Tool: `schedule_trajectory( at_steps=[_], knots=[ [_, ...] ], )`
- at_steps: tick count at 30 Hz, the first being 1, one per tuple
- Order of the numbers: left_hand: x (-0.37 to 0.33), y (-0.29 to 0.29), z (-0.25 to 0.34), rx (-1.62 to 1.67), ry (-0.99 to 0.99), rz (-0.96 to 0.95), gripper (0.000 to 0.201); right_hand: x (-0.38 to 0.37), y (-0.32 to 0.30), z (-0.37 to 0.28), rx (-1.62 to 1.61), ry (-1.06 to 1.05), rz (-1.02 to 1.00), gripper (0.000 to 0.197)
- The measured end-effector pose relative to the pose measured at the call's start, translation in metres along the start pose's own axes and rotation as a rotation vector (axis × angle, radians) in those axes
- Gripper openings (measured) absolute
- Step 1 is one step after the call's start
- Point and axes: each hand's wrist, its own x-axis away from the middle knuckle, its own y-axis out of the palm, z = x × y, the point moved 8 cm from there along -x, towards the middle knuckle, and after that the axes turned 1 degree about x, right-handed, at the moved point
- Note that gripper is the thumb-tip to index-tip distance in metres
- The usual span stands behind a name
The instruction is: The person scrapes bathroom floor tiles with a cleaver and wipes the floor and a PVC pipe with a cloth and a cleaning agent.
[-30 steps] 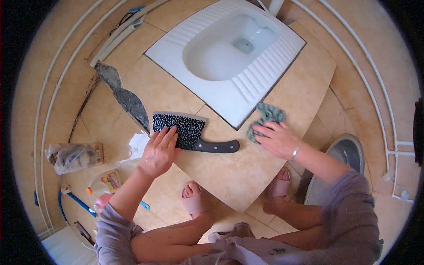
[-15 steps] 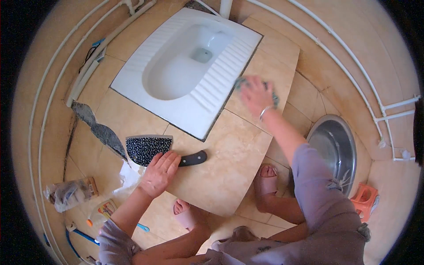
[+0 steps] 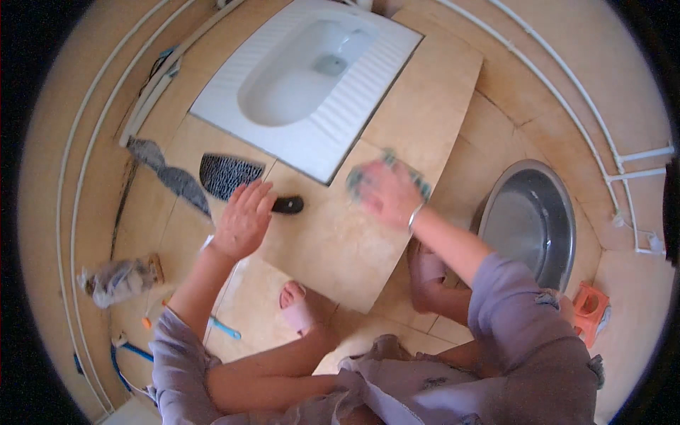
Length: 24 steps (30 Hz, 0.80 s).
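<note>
My left hand (image 3: pixel 243 218) is open, fingers stretched out and close together. It lies over the middle of a cleaver (image 3: pixel 230 177) with a black, white-speckled blade and a dark handle, hiding where the two meet. Whether it presses on the cleaver or hovers just above, I cannot tell. My right hand (image 3: pixel 391 195), slightly blurred, is spread over a green checked cloth (image 3: pixel 418 180) and bears down on the beige tile ledge (image 3: pixel 333 248). Beyond both hands, a white squat toilet (image 3: pixel 354 113) is set into the ledge.
A metal basin (image 3: pixel 528 227) stands on the right, with an orange-red plastic stool (image 3: pixel 589 312) near it. At the left lie a clear plastic bag of things (image 3: pixel 124 282) and a blue-handled brush (image 3: pixel 227 328). White pipes (image 3: pixel 567 92) line the walls. A dark gap (image 3: pixel 180 188) breaks the tiles.
My right hand has drawn the cloth nearer across the tiles beside the toilet. My left hand's fingers look straighter, and the cleaver sits slightly farther left. The whole view has shifted.
</note>
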Motion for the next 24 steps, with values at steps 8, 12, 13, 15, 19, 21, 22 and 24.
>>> schedule_trajectory(
  at_steps=[8,12,13,15,19,21,22,24],
  knots=[
    [0.053,-0.012,-0.014,0.037,-0.144,0.018,0.025,0.02,0.028,-0.135,0.159,0.051,0.238,0.026],
    [0.036,-0.028,0.017,0.068,0.016,0.082,0.022,0.059,0.02,-0.167,-0.171,-0.115,0.232,0.026],
    [0.033,-0.024,0.023,0.094,0.041,0.02,0.02,0.07,0.02,-0.162,-0.172,-0.167,0.203,0.027],
    [0.031,-0.022,0.03,0.124,0.091,-0.075,0.019,0.085,0.023,-0.136,-0.161,-0.163,0.192,0.029],
    [0.045,-0.006,0.025,0.058,0.038,-0.455,0.021,0.068,0.008,-0.075,0.081,0.022,0.109,0.031],
    [0.028,-0.011,0.029,0.024,0.024,-0.474,0.021,0.062,-0.01,-0.019,0.058,0.445,0.317,0.031],
    [0.026,-0.013,0.028,-0.002,0.006,-0.521,0.022,0.057,-0.008,-0.025,0.058,0.425,0.331,0.031],
    [0.016,-0.017,0.026,0.113,-0.004,-0.387,0.024,0.055,0.015,-0.055,0.124,0.46,0.176,0.031]
  ],
)
